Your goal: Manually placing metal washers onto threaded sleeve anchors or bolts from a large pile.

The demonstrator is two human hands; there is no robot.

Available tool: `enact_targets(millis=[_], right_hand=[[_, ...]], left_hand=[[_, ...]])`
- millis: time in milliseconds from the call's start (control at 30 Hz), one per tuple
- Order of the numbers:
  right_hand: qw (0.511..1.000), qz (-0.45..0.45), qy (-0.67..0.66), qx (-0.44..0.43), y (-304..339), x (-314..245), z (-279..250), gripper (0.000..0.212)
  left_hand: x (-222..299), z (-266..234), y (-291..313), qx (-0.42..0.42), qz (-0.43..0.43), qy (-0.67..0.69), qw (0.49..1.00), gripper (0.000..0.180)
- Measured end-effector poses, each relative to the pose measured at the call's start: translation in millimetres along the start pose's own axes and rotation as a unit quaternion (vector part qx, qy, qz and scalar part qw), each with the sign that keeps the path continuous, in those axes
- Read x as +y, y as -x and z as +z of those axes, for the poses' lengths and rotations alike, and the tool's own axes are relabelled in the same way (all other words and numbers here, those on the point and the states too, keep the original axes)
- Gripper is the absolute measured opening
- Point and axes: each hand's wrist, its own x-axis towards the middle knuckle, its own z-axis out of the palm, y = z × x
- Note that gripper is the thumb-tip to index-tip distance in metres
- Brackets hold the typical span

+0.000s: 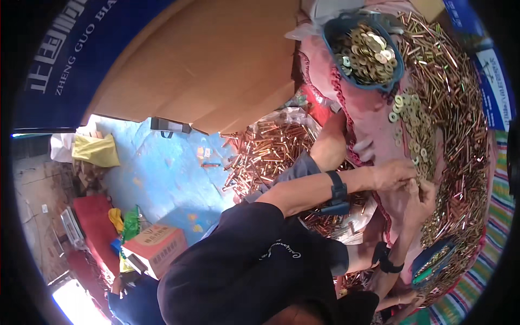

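My left hand (394,174), with a dark watch (337,187) on its wrist, meets my right hand (421,199) over a pink cloth (374,135). Fingers of both are pinched together at the tips. Whatever is between them is too small to make out. Right beside the fingertips lies a spread of brass-coloured flat washers (420,130). Beyond it runs a long heap of copper-coloured metal bolts or sleeves (452,81). A dark band (389,264) circles my right wrist.
A blue basin (401,70) of washers stands at the top. Below my right hand is a blue container (420,262) with a green strip. More metal pieces (265,154) lie on the blue floor (162,173). Large cardboard (200,65) fills the upper left. Another person's hand (409,298) shows low right.
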Motion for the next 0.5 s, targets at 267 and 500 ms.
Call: enact_targets(millis=[267, 500], right_hand=[[0.983, 0.103, -0.016, 0.154, 37.6, -25.1, 14.8, 0.016], [0.942, 0.275, -0.128, -0.144, 106.0, -16.6, 40.6, 0.023]], left_hand=[[30.2, -6.4, 18.8, -0.043, -0.014, 0.074, 0.996, 0.049], [78.2, -84.0, 108.7, -0.333, -0.187, -0.044, 0.923, 0.026]])
